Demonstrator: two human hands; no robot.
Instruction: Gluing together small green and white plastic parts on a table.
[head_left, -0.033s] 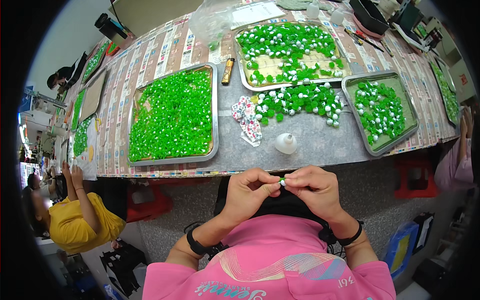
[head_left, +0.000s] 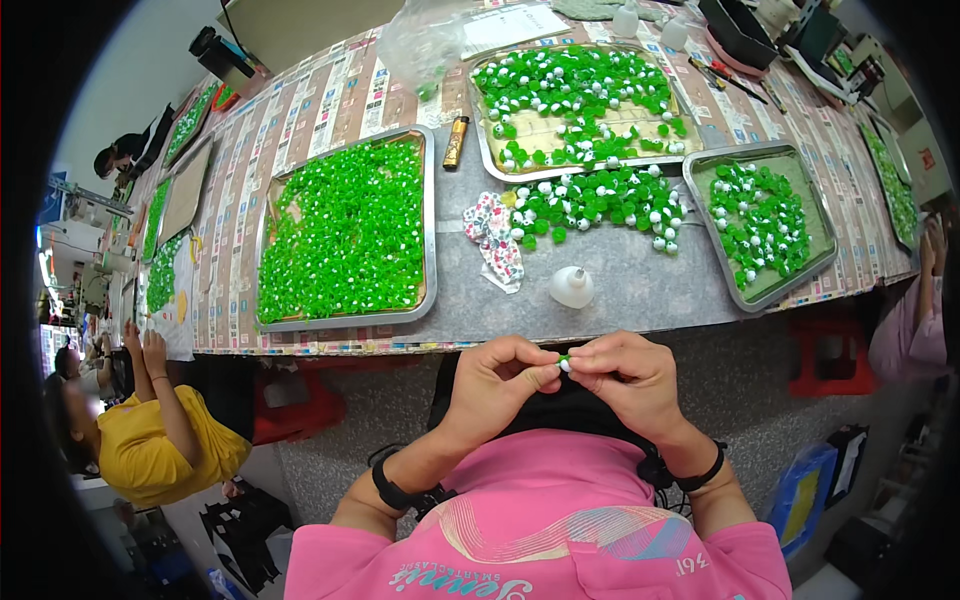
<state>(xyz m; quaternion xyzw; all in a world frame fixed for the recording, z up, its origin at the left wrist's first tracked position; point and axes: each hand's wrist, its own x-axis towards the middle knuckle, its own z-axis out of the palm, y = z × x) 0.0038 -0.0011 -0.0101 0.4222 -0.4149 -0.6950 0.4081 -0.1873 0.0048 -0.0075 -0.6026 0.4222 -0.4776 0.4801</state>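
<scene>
Both hands meet just below the worktop's near edge: the left hand [head_left: 497,385] and the right hand [head_left: 628,378] pinch a tiny green-and-white piece [head_left: 564,362] between their fingertips, thumbs and forefingers closed on it from either side. Compared with the other frame, taken at the same instant, nothing has shifted; hands, piece and trays sit alike. The piece is too small to tell its long axis or which way it points; only a green bit above a white bit shows. Beyond the knuckles, a small white domed cap [head_left: 571,287] stands on the grey worktop [head_left: 640,290], with a patterned scrap of cloth [head_left: 497,238] just beside a loose heap of green-and-white pieces [head_left: 600,198]. A metal tray full of green pieces [head_left: 347,232] lies to the left, a second tray [head_left: 577,105] farther back holds a thinner scatter, and a third tray [head_left: 760,222] sits to the right. A small amber lighter [head_left: 455,141] lies between the left and back trays. At the left edge, another person in a yellow shirt [head_left: 150,450] sits by the same long worktop, which is covered in a striped printed sheet.
</scene>
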